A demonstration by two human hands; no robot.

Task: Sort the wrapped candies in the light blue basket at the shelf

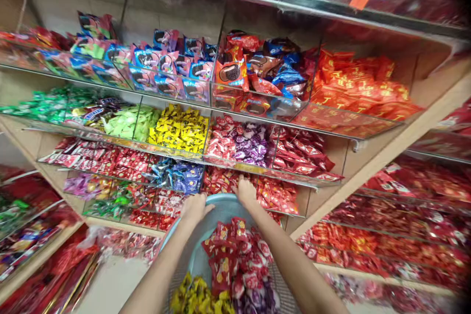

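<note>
A blue-grey plastic basket (221, 199) hangs in front of me, below the shelves. My left hand (195, 208) is closed on its far rim, thumb toward the inside. Just beyond the rim on the right, my right hand (245, 191) is curled into a fist in front of red wrapped candies (221, 181) on a low shelf. Whatever its fingers hold is hidden. Inside the basket lie dark red candy packets (221, 267), red-and-white twisted candies (254, 260), purple candies (255, 299) and yellow candies (200, 297).
Glass-fronted shelves hold yellow candies (180, 130), purple candies (250, 144), blue cookie packs (167, 61) and orange-red packets (358, 83). A wooden side panel (390, 137) slants down on the right. Pale floor (112, 287) shows at lower left, beside red packaging (47, 272).
</note>
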